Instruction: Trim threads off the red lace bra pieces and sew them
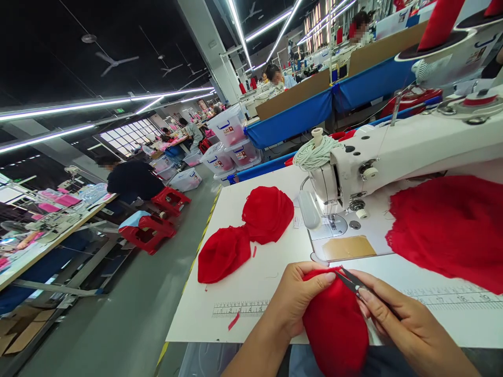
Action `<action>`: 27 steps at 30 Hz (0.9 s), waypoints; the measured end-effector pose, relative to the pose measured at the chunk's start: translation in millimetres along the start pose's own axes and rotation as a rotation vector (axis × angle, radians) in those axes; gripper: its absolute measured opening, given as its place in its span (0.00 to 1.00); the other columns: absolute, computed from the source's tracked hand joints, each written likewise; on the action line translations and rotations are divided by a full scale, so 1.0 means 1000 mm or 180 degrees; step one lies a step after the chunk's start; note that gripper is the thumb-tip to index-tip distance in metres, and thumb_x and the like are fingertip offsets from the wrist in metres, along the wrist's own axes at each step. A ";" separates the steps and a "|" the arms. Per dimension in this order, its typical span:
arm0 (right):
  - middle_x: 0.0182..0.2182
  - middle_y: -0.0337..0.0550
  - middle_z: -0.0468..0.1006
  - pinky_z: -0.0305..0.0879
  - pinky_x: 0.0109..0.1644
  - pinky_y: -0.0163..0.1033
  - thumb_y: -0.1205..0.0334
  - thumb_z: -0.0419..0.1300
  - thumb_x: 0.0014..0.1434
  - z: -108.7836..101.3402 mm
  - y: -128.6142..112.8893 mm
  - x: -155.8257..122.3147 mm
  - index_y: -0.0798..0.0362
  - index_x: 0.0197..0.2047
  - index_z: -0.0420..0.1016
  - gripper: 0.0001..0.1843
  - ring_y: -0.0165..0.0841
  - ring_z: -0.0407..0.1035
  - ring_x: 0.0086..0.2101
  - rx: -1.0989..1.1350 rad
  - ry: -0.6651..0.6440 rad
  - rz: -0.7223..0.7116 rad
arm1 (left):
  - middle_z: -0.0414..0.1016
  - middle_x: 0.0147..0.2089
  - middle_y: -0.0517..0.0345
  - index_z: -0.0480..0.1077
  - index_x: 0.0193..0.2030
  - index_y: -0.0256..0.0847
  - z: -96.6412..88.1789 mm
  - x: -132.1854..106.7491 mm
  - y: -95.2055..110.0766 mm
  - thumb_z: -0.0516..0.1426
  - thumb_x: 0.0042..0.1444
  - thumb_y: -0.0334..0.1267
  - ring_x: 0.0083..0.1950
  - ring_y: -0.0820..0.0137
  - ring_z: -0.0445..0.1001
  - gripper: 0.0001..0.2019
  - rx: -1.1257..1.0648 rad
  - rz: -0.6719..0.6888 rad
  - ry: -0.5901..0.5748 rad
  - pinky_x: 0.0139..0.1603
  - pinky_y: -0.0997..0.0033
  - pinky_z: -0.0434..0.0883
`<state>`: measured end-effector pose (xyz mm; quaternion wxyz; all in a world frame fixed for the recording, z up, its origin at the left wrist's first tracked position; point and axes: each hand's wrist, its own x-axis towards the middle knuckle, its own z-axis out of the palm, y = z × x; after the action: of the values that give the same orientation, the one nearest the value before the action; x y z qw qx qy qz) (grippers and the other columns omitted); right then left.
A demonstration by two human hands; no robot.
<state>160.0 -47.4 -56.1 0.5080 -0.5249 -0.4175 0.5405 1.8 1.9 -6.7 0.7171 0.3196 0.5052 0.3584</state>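
My left hand (298, 293) pinches the top edge of a red fabric piece (338, 330), which hangs down over the table's front edge. In my right hand (389, 309) is a pair of dark thread snips (353, 284), its tips against the fabric's edge close to my left thumb. Two rounded red fabric pieces, one nearer (223, 254) and one farther (268, 214), lie on the white table to the left. Beyond my hands stands a white sewing machine (393, 152). A larger heap of red fabric (451, 230) rests to its right.
A printed ruler (239, 309) runs along the table's front, with small red scraps (233, 321) on it. A bundle of pale cord (318, 153) sits by the machine head. Plastic bins (228, 125), red stools (145, 230) and other people at work are farther off.
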 end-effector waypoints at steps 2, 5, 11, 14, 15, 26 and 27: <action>0.20 0.35 0.71 0.60 0.18 0.30 0.42 0.66 0.52 -0.001 -0.003 0.002 0.45 0.48 0.81 0.24 0.26 0.59 0.16 0.0560 -0.0181 0.0575 | 0.80 0.28 0.54 0.80 0.31 0.33 0.000 0.000 0.000 0.73 0.36 0.44 0.29 0.73 0.74 0.18 -0.0090 -0.0062 -0.0072 0.34 0.76 0.69; 0.20 0.34 0.70 0.48 0.14 0.25 0.47 0.72 0.46 -0.003 -0.008 0.007 0.48 0.43 0.80 0.22 0.18 0.48 0.13 0.1452 -0.0555 0.1236 | 0.80 0.27 0.54 0.80 0.30 0.33 0.000 0.000 0.000 0.73 0.34 0.44 0.29 0.73 0.74 0.18 -0.0127 -0.0101 -0.0093 0.34 0.76 0.69; 0.19 0.27 0.64 0.37 0.15 0.21 0.55 0.72 0.51 -0.002 -0.014 0.013 0.53 0.35 0.76 0.14 0.11 0.32 0.14 0.2606 -0.1197 0.1431 | 0.77 0.26 0.56 0.78 0.28 0.33 0.002 -0.002 0.002 0.73 0.34 0.45 0.28 0.74 0.71 0.18 0.0076 -0.0028 -0.0041 0.32 0.77 0.66; 0.18 0.26 0.60 0.39 0.15 0.21 0.56 0.71 0.54 -0.001 -0.015 0.011 0.53 0.34 0.75 0.12 0.13 0.31 0.15 0.2692 -0.1173 0.1411 | 0.76 0.25 0.58 0.77 0.28 0.33 0.002 -0.002 0.002 0.71 0.37 0.45 0.27 0.75 0.69 0.17 0.0276 0.0082 -0.0069 0.30 0.77 0.63; 0.18 0.26 0.60 0.39 0.15 0.21 0.56 0.71 0.54 0.000 -0.015 0.010 0.54 0.33 0.75 0.12 0.13 0.31 0.15 0.2687 -0.1144 0.1387 | 0.75 0.25 0.58 0.77 0.28 0.33 0.002 -0.003 0.002 0.71 0.38 0.45 0.27 0.75 0.68 0.17 0.0327 0.0099 -0.0088 0.30 0.77 0.63; 0.24 0.38 0.74 0.73 0.26 0.35 0.42 0.66 0.53 0.004 -0.004 -0.002 0.45 0.47 0.81 0.22 0.34 0.71 0.23 0.0898 -0.0013 0.0504 | 0.81 0.36 0.52 0.80 0.38 0.38 0.005 -0.006 0.004 0.66 0.46 0.39 0.38 0.65 0.75 0.12 0.0809 0.0596 -0.0013 0.41 0.70 0.69; 0.25 0.38 0.75 0.73 0.28 0.34 0.42 0.64 0.55 0.004 -0.002 -0.004 0.44 0.47 0.80 0.21 0.34 0.73 0.25 0.0689 0.0002 0.0301 | 0.82 0.36 0.51 0.81 0.34 0.37 0.006 -0.005 0.003 0.65 0.46 0.38 0.39 0.64 0.75 0.09 0.0942 0.0699 0.0052 0.42 0.69 0.69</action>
<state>156.4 -50.3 -52.9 0.5357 -0.4863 -0.3313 0.6056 5.5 -1.8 -0.2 0.6147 0.4719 0.5203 0.3588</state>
